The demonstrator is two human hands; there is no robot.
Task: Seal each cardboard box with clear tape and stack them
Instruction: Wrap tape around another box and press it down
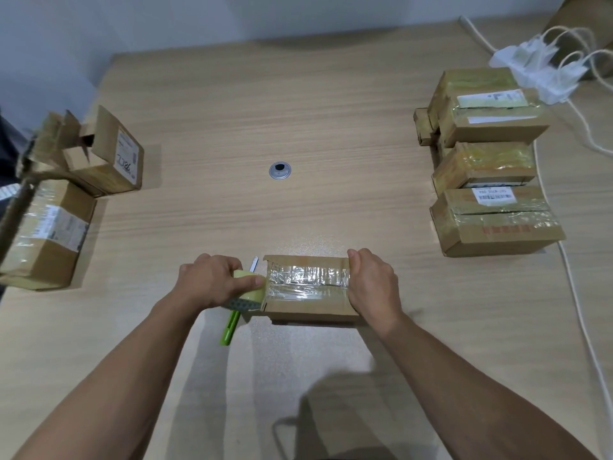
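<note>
While the left hand curls round a roll of clear tape, thumb laid over its top, the roll sits against the left end of a small cardboard box; the right hand grips the box's right end, fingers hooked over the far edge. The box lies flat on the wooden table, near its front edge and between the two hands; a strip of tape runs glossy and wrinkled across the box's top from the roll to the right hand. A green utility knife lies on the table under the left hand, its blade tip showing beyond the knuckles, just beside the box's left end. At mid-table sits a round metal grommet. On the left side stand an open box with raised flaps and a taped box nearer the front. On the right side sealed boxes are grouped close together, some resting on others, well apart from the box in hand; white chargers with cables lie behind them.
</note>
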